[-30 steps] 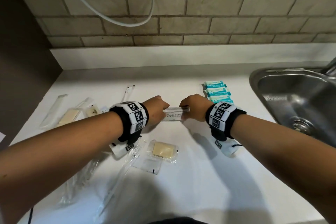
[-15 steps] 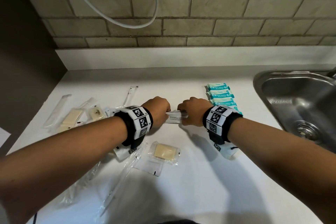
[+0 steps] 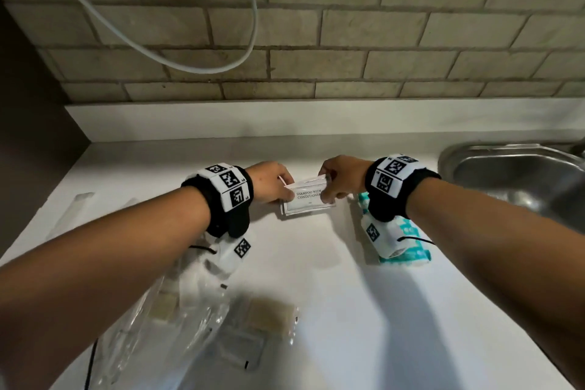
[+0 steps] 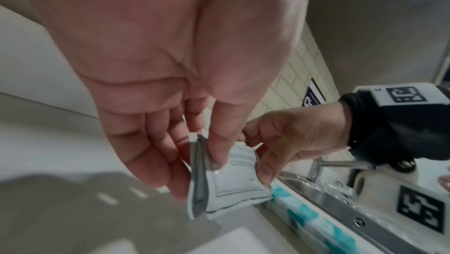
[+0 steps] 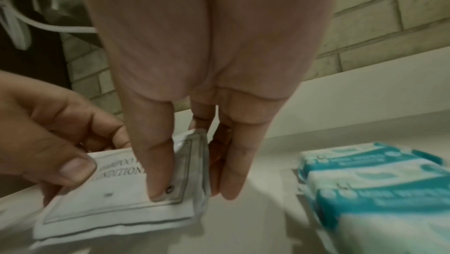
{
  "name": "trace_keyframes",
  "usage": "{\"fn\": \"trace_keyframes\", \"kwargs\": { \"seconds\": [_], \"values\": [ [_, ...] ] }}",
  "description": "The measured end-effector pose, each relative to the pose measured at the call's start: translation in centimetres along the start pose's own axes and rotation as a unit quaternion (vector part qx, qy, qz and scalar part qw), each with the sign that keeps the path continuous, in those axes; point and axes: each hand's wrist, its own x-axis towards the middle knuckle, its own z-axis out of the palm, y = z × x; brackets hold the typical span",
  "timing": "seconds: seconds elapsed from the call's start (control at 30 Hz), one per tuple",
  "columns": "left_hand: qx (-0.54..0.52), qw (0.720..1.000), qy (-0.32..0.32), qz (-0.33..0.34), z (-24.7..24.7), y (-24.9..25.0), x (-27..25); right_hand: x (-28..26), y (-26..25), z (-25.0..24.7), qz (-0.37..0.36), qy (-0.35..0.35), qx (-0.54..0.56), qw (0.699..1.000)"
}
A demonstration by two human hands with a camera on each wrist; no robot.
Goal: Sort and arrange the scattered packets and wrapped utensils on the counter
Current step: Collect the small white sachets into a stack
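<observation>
**Squaring the shampoo stack**

As both hands close in from either side, the left hand (image 3: pixel 271 181) and right hand (image 3: pixel 340 179) each pinch an end of the sachets (image 3: pixel 308 199), a small pile of white shampoo-with-conditioner packets tilted up with its lower edge at the counter (image 3: pixel 316 279). Teal packs (image 3: pixel 408 247) lie just under the right wrist, the sink (image 3: pixel 506 168) beyond them; nothing shows in the part of its basin that's in view. Clear-wrapped items (image 3: pixel 177 310) sit blurred below the left forearm.

Over to the left wrist: thumb (image 4: pixel 221 142) in front, fingers (image 4: pixel 158 152) behind, gripping the stack's near end; several sachet edges show, not quite flush.

Right wrist now: thumb (image 5: pixel 158 162) pressing the printed face, fingers (image 5: pixel 233 162) behind the stack, teal packs (image 5: pixel 375 181) in a neat row just to its outer side.

My call: tap the bottom edge on the counter, squeeze both ends evenly, then lay the pile flat beside the teal row without letting the slick sachets fan out.
</observation>
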Motion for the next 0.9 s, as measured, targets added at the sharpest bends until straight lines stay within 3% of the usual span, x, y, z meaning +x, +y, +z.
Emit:
{"fn": "trace_keyframes", "kwargs": {
  "seconds": [0.1,0.2,0.37,0.57,0.67,0.8,0.9],
  "values": [
    [-0.080,0.996,0.001,-0.048,-0.3,-0.8,3.1,2.5,0.9,-0.7,0.023,-0.005,0.056,0.998],
    [-0.089,0.994,0.012,-0.067,-0.6,-1.5,5.4,4.7,1.7,-0.7,0.042,-0.012,0.114,0.993],
    [-0.096,0.991,0.024,-0.086,0.0,-2.2,7.0,6.5,1.9,-0.5,0.048,-0.028,0.104,0.993],
    [0.035,0.998,0.031,-0.048,0.2,-1.4,7.1,6.4,1.7,-0.7,0.018,-0.021,-0.041,0.999],
    [0.016,0.998,0.008,-0.061,-0.3,-1.4,6.9,5.9,1.0,-1.0,-0.003,-0.024,-0.069,0.997],
    [0.114,0.992,-0.026,-0.039,-1.0,-0.9,6.3,5.8,0.0,-0.8,-0.048,-0.048,-0.236,0.969],
    [0.200,0.979,-0.024,-0.011,-0.3,-0.2,6.5,6.5,-0.6,-0.1,-0.050,-0.062,-0.297,0.952]
  ]
}}
